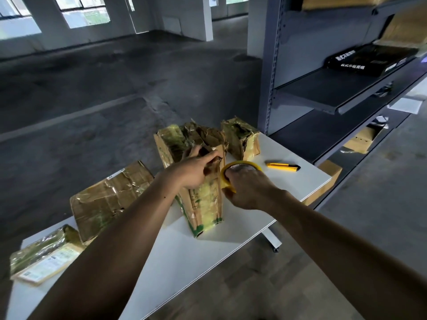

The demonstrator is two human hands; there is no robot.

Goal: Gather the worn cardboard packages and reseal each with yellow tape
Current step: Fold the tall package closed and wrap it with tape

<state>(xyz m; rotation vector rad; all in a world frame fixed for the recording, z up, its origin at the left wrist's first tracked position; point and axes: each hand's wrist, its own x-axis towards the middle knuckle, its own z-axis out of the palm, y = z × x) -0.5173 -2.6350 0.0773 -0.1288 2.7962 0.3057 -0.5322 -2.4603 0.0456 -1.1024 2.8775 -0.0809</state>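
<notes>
A tall worn cardboard package (203, 204) stands upright in the middle of the white table (184, 262), its top flaps torn and crumpled. My left hand (196, 169) grips its upper edge, fingers curled over the torn flap. My right hand (249, 188) holds the yellow tape roll (240, 163) against the package's right side. A small worn package (240, 140) stands behind it. A wide flat package (108, 199) lies to the left, and another taped one (44, 255) sits at the table's near left corner.
A yellow utility knife (283, 167) lies on the table right of the tape. A grey metal shelf rack (335, 88) rises at the right, holding a black box (369, 58) and cardboard boxes (362, 139) lower down. Bare concrete floor surrounds the table.
</notes>
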